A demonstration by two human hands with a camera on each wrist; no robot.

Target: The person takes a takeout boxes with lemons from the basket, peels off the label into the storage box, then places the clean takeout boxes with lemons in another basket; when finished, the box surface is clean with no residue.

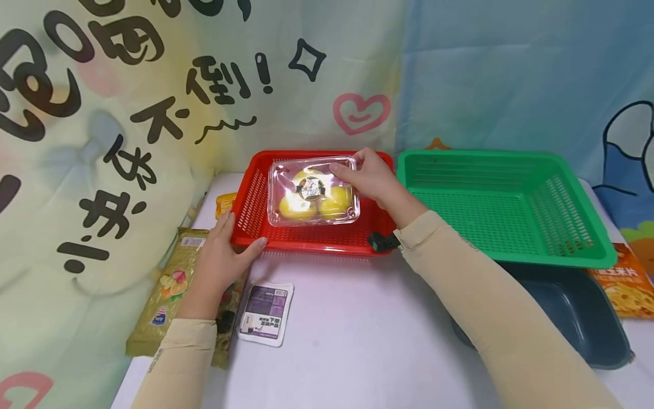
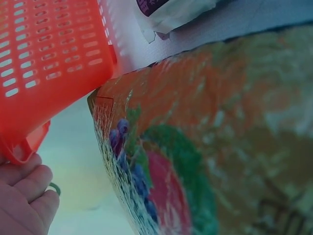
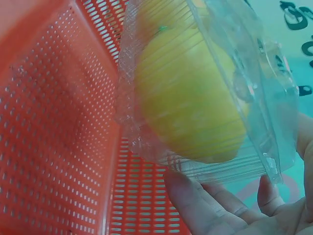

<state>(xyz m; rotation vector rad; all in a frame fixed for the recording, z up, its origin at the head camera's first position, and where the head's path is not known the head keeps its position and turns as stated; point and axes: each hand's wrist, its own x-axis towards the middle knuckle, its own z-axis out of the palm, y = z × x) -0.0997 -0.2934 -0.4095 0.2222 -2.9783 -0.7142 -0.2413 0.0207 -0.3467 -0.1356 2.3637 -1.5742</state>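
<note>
A clear box (image 1: 314,200) of yellow fruit (image 3: 190,93) is over the red basket (image 1: 311,246), pinched near its far right corner by my right hand (image 1: 372,180). The head view shows its round label (image 1: 310,188); the right wrist view shows my fingertips (image 3: 180,187) against its edge instead. My left hand (image 1: 219,264) grips the basket's near left corner. Its wrist view reveals printed grapes (image 2: 120,136) on the golden bag (image 1: 174,289); only the head view shows the green basket (image 1: 501,218).

Pastel backdrop (image 1: 357,62) with black lettering (image 1: 160,118) behind a white table (image 1: 327,329).
</note>
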